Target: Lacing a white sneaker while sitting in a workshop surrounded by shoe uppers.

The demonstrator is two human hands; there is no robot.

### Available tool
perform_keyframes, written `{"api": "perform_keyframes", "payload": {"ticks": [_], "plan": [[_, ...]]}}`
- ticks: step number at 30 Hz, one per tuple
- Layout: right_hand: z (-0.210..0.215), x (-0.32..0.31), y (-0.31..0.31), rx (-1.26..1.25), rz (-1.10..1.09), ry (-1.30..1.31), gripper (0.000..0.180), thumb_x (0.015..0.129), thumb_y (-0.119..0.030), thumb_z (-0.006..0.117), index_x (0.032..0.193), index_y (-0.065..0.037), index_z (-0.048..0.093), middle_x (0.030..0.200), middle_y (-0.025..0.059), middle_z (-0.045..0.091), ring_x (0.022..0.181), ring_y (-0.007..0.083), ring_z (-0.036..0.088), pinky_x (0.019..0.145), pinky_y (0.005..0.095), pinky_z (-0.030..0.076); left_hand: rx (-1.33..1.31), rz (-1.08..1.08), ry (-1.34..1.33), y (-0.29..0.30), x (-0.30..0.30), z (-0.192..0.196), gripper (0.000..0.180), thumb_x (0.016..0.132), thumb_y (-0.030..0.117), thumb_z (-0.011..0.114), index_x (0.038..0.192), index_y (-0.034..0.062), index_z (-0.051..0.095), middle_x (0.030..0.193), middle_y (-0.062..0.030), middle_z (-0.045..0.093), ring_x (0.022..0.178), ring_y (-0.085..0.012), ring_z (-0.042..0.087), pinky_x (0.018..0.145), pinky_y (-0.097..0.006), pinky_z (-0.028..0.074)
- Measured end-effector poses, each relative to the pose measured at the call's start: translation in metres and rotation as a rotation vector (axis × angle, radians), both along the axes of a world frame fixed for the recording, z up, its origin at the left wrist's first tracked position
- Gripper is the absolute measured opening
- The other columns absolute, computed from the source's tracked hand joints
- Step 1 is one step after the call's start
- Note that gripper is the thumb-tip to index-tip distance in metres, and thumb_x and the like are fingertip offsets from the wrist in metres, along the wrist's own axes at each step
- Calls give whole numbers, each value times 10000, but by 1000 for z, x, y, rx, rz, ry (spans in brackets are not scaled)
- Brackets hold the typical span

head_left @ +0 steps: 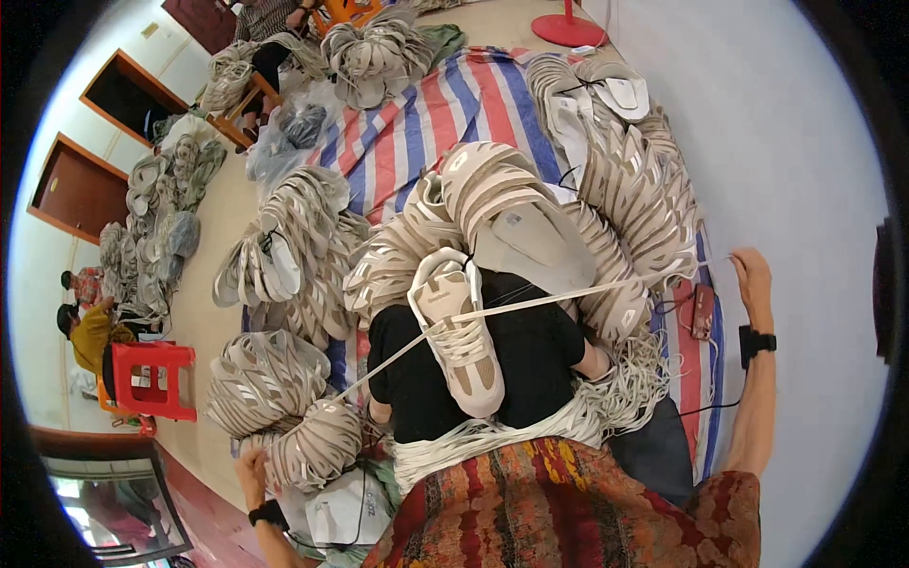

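A beige sneaker upper [450,327] lies on my lap between my black-clad knees, its toe toward me. A pale flat shoelace [559,295] runs through its eyelets and stretches out taut to both sides. Far out to the right, my right hand [753,273] is closed in a pinch on one end of that lace. My left hand [252,473] is closed low on the left, beside a bundle of uppers, with the other length of lace leading toward it; the lace fades from sight against the bundle. A thick hank of loose laces [606,412] lies across my lap.
Stacked bundles of beige uppers [275,256] surround me, more [634,189] along the right wall. A striped tarp [445,114] covers the floor. A red stool [151,379] stands left; a red device [702,310] lies right. Other people [95,331] sit further off.
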State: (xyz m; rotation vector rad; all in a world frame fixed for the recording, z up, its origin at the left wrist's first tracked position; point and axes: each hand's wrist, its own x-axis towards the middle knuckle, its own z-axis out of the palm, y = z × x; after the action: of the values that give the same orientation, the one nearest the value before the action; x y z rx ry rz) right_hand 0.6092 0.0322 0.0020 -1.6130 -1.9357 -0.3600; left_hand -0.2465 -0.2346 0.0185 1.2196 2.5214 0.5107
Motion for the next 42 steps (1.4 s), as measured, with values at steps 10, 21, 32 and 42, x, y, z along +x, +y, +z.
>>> {"api": "perform_keyframes", "payload": {"ticks": [10, 21, 32, 42], "plan": [[-46, -90, -89, 108, -150, 131, 153, 765, -59, 578, 915, -48, 603, 805, 114, 574, 749, 282, 546, 681, 354, 434, 235, 198, 273, -28, -21, -38, 182, 830, 95, 506, 946, 4, 612, 765, -109, 585, 710, -217, 557, 659, -295, 431], [-50, -333, 18, -933, 622, 965, 190, 769, -108, 518, 903, 10, 582, 669, 134, 619, 562, 207, 608, 541, 307, 474, 682, -102, -781, 213, 169, -1, 366, 840, 113, 547, 1156, -51, 462, 846, -81, 594, 734, -149, 589, 687, -248, 472], [-59, -340, 17, -670, 611, 662, 179, 762, -199, 503, 795, -71, 625, 748, 136, 620, 710, 338, 590, 630, 429, 458, 134, -540, -901, 271, 336, 0, 148, 858, 71, 513, 924, -35, 594, 806, -63, 609, 711, -137, 612, 537, -212, 495], [-46, -342, 24, -429, 655, 282, 183, 742, -179, 509, 693, -19, 583, 624, 175, 582, 613, 328, 601, 559, 402, 479, 87, -632, -633, 264, 354, -11, 142, 848, 84, 538, 863, -19, 635, 734, -32, 620, 655, -82, 586, 536, -203, 493]]}}
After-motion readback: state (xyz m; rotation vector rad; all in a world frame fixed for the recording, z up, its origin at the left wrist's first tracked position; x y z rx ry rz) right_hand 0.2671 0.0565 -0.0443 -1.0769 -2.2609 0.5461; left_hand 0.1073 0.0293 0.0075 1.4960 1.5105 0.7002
